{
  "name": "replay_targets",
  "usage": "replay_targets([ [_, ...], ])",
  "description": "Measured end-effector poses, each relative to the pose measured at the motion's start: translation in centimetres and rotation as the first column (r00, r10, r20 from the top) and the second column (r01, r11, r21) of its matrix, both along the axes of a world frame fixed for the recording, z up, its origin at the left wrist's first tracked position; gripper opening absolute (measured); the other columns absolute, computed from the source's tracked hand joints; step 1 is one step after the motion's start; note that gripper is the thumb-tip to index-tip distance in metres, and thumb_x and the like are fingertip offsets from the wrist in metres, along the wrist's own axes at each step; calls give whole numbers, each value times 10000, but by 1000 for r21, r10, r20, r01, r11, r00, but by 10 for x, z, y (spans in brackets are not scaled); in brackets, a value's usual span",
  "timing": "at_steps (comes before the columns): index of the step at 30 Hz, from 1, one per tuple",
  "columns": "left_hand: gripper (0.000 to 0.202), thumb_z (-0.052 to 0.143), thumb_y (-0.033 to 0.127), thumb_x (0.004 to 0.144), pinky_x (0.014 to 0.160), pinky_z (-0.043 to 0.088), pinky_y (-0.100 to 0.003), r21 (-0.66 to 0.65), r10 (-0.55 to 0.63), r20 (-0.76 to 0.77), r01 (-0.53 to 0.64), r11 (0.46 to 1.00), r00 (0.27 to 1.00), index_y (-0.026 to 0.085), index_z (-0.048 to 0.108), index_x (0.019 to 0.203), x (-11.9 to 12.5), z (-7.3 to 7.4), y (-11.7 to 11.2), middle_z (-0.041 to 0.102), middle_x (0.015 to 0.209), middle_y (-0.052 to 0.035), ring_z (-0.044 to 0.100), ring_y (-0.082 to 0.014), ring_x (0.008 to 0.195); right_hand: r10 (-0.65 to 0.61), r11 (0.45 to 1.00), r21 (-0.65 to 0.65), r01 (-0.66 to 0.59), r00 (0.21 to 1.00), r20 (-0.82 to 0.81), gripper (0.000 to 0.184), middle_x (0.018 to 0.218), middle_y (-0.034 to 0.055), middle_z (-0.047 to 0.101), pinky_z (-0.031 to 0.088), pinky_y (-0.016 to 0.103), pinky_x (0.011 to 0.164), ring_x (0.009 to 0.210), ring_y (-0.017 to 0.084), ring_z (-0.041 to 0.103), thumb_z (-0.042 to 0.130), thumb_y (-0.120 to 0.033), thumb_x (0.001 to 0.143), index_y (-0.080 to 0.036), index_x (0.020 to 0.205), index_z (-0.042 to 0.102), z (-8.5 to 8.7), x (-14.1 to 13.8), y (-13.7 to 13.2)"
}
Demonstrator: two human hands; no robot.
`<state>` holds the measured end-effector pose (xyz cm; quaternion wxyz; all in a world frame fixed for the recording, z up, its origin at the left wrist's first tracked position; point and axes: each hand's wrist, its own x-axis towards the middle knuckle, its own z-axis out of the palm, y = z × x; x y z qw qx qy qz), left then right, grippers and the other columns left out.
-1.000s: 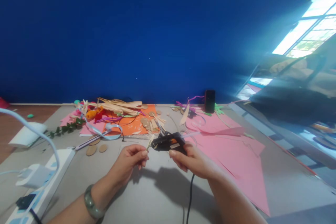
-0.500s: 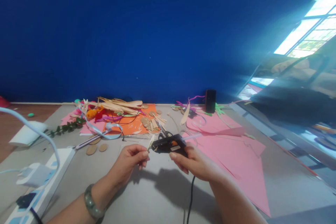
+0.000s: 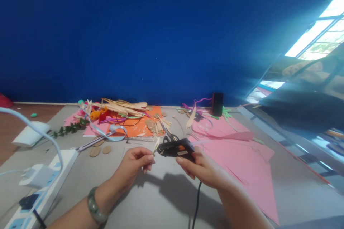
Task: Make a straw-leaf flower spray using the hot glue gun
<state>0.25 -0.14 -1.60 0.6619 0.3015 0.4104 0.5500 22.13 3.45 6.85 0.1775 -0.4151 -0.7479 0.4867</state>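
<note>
Blue panel (image 3: 134,35) stands behind a grey tabletop (image 3: 156,211); window (image 3: 319,30) light enters at far right, where details blur. Over the head feed I log both hands near the centre, above the surface.

Left hand (image 3: 138,161): I see thumb and fingertips pinched on a pale sliver (image 3: 156,145), its free end pointing up and away beside the gun's nozzle. Green bangle (image 3: 95,205) on that wrist.

Right hand (image 3: 200,162): grasping a black glue gun (image 3: 174,149), nozzle to the left, translucent stick (image 3: 201,141) out of the rear, black cord (image 3: 197,200) hanging below. I cannot tell whether nozzle and sliver touch.

Surroundings: scissors (image 3: 171,137) just beyond the gun, partly hidden by it. Pink sheets (image 3: 242,161) to the right; black block (image 3: 217,104) upright near the panel. To the left I note an orange sheet (image 3: 133,129), wooden discs (image 3: 94,151) near a utility knife (image 3: 92,143), and, closer in, a white power strip (image 3: 67,157) with plugs seated.
</note>
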Motion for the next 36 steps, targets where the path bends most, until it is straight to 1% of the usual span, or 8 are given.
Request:
replay_targets([
  [7,272,864,339,573,431,392,-197,-3,30,-28,-30,1000,999,135,701,650,2,5,-1,668,541,-21,535,-88,441,-10,1000,-5,10,1000,9,391,470,-48,437,356,217,450,437,94,403,531,-535,844,-191,660,496,0,0,0],
  [16,198,835,290,634,436,386,-193,23,20,-11,-20,1000,1000,141,708,665,2,1,0,681,569,-25,527,-81,452,4,1000,14,-4,1000,-5,497,485,-26,455,370,215,456,462,97,415,512,-580,871,-190,564,471,-9,6,1],
  [24,212,844,294,617,429,383,-191,12,25,9,-25,1000,1000,141,702,658,2,2,-2,679,562,-23,527,-80,446,-1,1000,1,1,1000,-19,439,500,-39,455,360,209,444,455,91,423,519,-551,880,-187,637,492,-12,6,0],
  [27,211,843,291,619,436,389,-190,13,26,7,-27,1000,1000,140,701,658,2,1,-2,682,566,-25,536,-80,449,-16,1000,-7,16,1000,-27,403,512,-47,448,354,212,444,456,93,423,532,-556,872,-178,731,532,-13,8,0],
  [30,208,838,293,628,439,394,-191,19,25,1,-25,1000,1000,140,703,666,3,-1,-1,682,571,-26,542,-83,455,-38,999,-14,38,999,-11,420,512,-46,438,349,223,451,463,100,424,525,-580,867,-170,781,552,-15,9,0],
  [33,200,835,290,634,438,396,-190,21,18,-7,-18,1000,1000,143,706,677,2,-2,-1,683,574,-23,546,-84,456,-29,999,-28,29,1000,2,435,512,-41,439,340,226,454,468,101,420,518,-593,866,-167,784,550,-16,10,1],
  [36,195,835,282,636,445,399,-189,20,15,-4,-15,1000,1000,142,708,681,2,-2,-1,685,578,-25,553,-85,463,-33,999,-36,32,999,-13,427,523,-46,440,334,222,450,465,98,417,529,-589,865,-163,843,561,-17,10,1],
])
